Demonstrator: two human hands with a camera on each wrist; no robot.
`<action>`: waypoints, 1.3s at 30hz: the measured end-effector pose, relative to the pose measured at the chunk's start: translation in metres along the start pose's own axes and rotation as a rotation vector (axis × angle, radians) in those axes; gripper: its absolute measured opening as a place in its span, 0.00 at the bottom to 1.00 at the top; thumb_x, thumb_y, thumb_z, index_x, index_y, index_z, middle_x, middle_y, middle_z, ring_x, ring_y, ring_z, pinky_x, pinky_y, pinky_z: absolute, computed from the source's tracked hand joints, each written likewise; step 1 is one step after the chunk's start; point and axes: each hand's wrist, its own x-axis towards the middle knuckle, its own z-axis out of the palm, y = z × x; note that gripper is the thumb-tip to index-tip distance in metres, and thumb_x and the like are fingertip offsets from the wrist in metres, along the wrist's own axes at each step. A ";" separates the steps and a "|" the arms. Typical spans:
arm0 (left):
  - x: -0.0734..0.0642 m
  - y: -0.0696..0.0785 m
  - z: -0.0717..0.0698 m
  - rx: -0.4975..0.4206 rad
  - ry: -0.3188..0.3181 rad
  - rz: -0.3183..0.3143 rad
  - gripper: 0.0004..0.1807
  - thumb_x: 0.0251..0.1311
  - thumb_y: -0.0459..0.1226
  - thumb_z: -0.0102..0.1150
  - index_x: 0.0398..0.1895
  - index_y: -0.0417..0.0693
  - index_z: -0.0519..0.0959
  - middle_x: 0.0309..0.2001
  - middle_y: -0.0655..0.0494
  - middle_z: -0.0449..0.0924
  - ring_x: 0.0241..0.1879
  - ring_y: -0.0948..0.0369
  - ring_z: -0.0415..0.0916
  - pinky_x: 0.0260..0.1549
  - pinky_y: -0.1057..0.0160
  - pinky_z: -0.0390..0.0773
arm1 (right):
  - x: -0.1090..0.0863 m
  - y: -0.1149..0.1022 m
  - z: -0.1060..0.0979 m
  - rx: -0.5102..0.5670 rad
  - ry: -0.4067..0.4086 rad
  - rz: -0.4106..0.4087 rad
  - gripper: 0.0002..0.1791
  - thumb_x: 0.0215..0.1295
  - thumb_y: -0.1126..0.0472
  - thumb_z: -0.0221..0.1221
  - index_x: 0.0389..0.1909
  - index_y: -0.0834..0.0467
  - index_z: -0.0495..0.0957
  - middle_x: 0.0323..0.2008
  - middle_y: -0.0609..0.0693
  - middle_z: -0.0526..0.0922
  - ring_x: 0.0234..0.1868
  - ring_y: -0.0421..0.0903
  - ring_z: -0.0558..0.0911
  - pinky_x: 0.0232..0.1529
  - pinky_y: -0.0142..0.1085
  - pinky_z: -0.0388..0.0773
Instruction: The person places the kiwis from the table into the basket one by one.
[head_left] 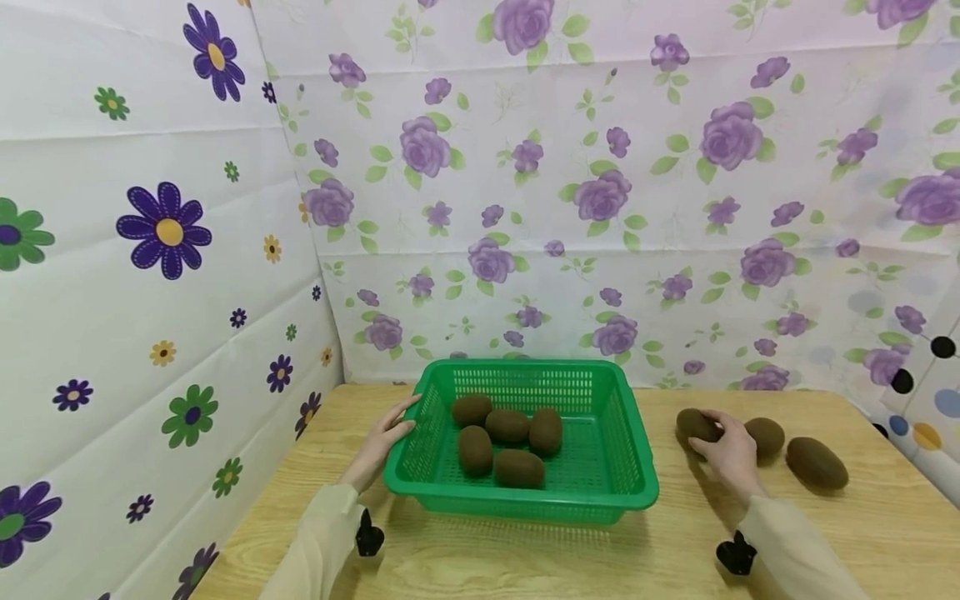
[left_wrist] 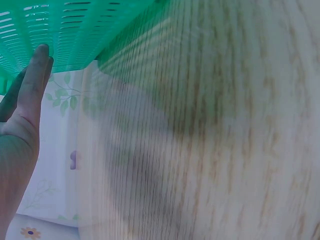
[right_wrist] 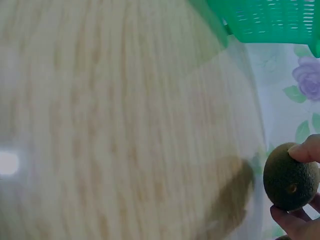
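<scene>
A green plastic basket (head_left: 525, 502) stands on the wooden table with several brown kiwis (head_left: 507, 426) lying in its left half. My left hand (head_left: 378, 446) rests against the basket's left side, fingers extended along the rim; the left wrist view shows those straight fingers (left_wrist: 33, 85) beside the slotted wall. To the right of the basket, my right hand (head_left: 729, 454) pinches a kiwi (head_left: 693, 427) between thumb and fingers. The right wrist view shows this kiwi (right_wrist: 287, 177) with its stem end facing the camera.
Just right of my right hand lie two more kiwis, a rounder one (head_left: 766, 438) and a longer one (head_left: 817, 463). Flower-printed cloth (head_left: 517, 250) hangs behind the table (head_left: 450, 567) and along its left side. A dark wrist device (head_left: 737, 554) sits at each cuff.
</scene>
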 end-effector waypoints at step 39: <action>-0.002 0.010 -0.001 -0.014 -0.040 -0.013 0.26 0.67 0.38 0.46 0.68 0.51 0.57 0.68 0.48 0.46 0.62 0.47 0.49 0.54 0.45 0.56 | 0.079 -0.191 0.019 0.473 -0.832 -0.333 0.29 0.54 0.59 0.65 0.58 0.53 0.70 0.58 0.49 0.67 0.59 0.48 0.65 0.51 0.46 0.67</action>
